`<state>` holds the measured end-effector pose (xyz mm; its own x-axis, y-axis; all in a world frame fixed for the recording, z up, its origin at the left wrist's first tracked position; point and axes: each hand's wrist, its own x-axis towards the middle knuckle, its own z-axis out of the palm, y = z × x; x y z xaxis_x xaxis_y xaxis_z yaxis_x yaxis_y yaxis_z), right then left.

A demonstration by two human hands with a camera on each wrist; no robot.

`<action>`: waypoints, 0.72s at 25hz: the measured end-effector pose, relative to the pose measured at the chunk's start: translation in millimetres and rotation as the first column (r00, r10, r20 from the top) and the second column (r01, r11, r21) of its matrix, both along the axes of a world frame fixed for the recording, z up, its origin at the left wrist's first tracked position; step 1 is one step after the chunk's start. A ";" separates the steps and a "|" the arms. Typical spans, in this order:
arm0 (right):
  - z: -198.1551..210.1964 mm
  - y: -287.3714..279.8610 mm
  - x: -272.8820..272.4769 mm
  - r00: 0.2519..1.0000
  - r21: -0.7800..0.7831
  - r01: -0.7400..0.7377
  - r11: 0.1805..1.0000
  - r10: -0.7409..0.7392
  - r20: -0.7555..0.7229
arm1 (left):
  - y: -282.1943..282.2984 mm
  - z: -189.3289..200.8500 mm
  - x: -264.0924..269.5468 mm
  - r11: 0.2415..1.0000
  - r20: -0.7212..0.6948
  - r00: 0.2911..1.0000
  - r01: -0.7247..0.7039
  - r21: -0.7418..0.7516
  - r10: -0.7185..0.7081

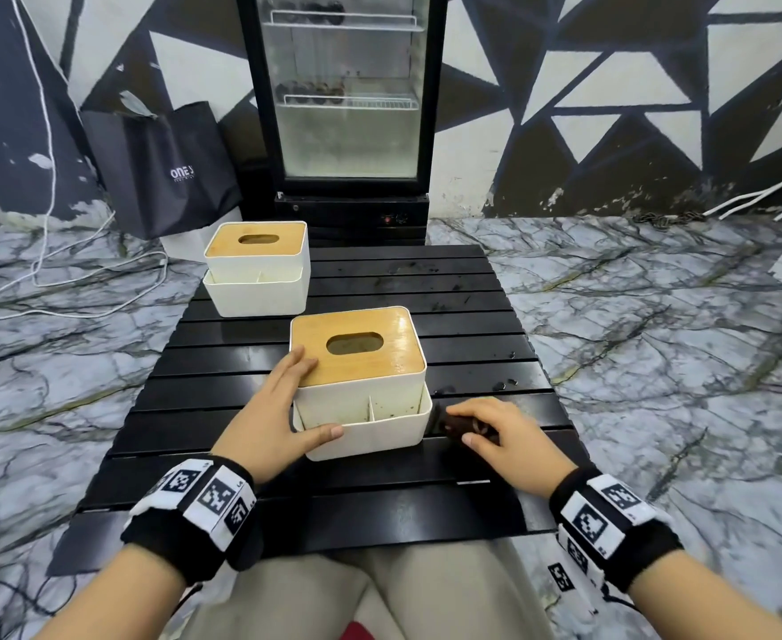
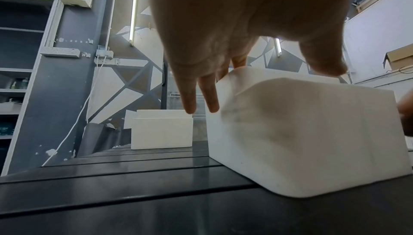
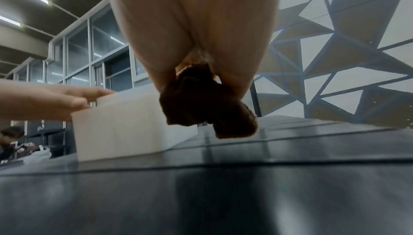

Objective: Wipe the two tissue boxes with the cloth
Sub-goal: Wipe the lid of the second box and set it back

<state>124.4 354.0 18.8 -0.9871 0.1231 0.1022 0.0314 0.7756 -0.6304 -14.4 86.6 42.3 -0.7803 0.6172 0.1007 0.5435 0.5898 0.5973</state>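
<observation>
- Near tissue box [image 1: 361, 390] is used as landmark: white body, bamboo lid with oval slot, open front tray with a divider; it stands upright on the black slatted desk [image 1: 223, 408].
- Left hand [image 1: 271, 418] is placed against the box's left side: fingers are laid straight along the lid's left edge, thumb is pressed on the front tray wall. Nothing is enclosed; the hand is flat and relaxed, the box only braced.
- In the left wrist view the fingers [image 2: 190, 97] are seen extended down past the box's left corner [image 2: 301, 132].
- Right hand [image 1: 500, 436] is set just right of the box's front-right corner, low over the desk, fingers curled around a dark brown cloth [image 1: 460, 426].
- In the right wrist view the cloth [image 3: 208, 104] is seen bunched in the fingers, hanging beside the box's right wall [image 3: 125, 125]; contact with the wall cannot be confirmed.
- Second tissue box [image 1: 257, 270], same type, is placed behind and left of the near box, well apart, at the desk's far-left corner.
- Dark specks are seen inside the near box's tray and on the desk behind-right of it.
- A glass-door fridge [image 1: 347, 94] and a black bag [image 1: 163, 168] are located on the floor beyond the desk.
</observation>
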 end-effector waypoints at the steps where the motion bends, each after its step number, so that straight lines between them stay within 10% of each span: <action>1: -6.5 0.3 -0.3 0.999 0.018 -0.008 1.000 0.007 0.034 | -0.2 -0.7 -0.3 1.000 0.002 1.000 0.001 -0.002 -0.001; 13: -18.7 -4.9 -3.1 0.978 0.269 -0.046 0.962 -0.012 0.208 | -0.9 -3.8 -2.0 0.999 -0.012 1.000 -0.012 -0.029 0.012; 18: 17.9 -12.9 -18.2 0.995 0.125 0.037 0.991 -0.025 -0.093 | -7.5 2.2 0.1 0.998 -0.068 0.998 -0.020 -0.054 0.017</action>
